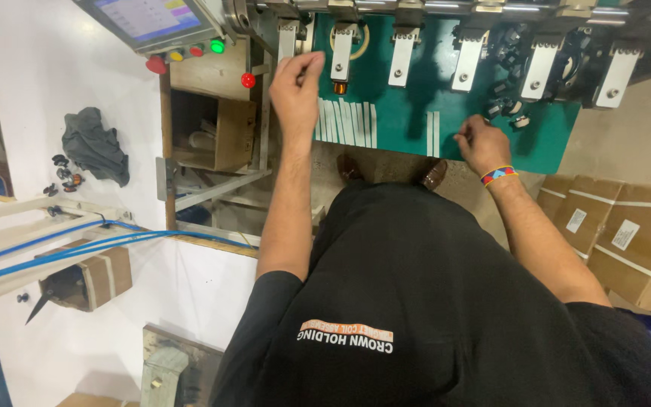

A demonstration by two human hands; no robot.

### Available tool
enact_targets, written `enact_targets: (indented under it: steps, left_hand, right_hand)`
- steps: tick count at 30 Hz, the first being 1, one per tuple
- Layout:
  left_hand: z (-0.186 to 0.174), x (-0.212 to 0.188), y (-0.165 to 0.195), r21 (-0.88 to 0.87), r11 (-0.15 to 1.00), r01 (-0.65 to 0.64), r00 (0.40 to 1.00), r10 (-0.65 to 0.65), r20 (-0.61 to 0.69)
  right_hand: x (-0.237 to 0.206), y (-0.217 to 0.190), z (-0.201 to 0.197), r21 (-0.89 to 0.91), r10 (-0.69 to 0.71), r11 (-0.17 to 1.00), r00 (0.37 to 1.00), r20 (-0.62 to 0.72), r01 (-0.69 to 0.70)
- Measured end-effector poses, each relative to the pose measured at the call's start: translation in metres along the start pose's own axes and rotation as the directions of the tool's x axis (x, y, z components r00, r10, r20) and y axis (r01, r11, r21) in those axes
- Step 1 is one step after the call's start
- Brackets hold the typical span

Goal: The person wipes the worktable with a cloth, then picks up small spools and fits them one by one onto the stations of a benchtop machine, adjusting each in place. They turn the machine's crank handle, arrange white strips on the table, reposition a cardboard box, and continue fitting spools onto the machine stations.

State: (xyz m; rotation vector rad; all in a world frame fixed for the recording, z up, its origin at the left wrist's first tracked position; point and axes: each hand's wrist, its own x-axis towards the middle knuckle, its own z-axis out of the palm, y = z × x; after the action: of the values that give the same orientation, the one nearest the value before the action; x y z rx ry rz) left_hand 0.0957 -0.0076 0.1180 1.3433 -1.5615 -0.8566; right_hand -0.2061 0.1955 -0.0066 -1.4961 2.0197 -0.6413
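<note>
Left hand (296, 84) at metal bracket (288, 39), right hand (481, 143) on green plate (416, 113)

A green tabletop (408, 113) carries the work. White strips (346, 123) lie side by side on it near its front edge, with two more strips (433, 133) set apart to one side. Small dark parts (508, 105) lie scattered farther along. Metal brackets (403, 56) stand in a row along its far edge.

Strips (348, 124) on bench (416, 113), boxes (627, 241) right.
</note>
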Motion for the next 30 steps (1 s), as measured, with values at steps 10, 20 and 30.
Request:
enact_targets:
  steps: [10,20,30]
  left_hand:
    - [-0.001,-0.049,-0.086,-0.030,0.879,0.475,0.877,-0.471,0.094]
    - [-0.019,-0.058,-0.091,0.106,0.993,0.054,0.845,-0.102,0.525]
    - [-0.075,-0.030,-0.005,-0.384,0.922,-0.046,0.550,0.344,0.761]
  right_hand:
    - [0.014,-0.127,0.045,0.146,-0.377,0.918,0.925,0.036,0.368]
    - [0.088,-0.199,0.115,0.862,0.133,0.292,0.910,0.393,-0.414]
    - [0.016,-0.194,0.041,0.511,-0.114,0.012,0.507,0.854,-0.859]
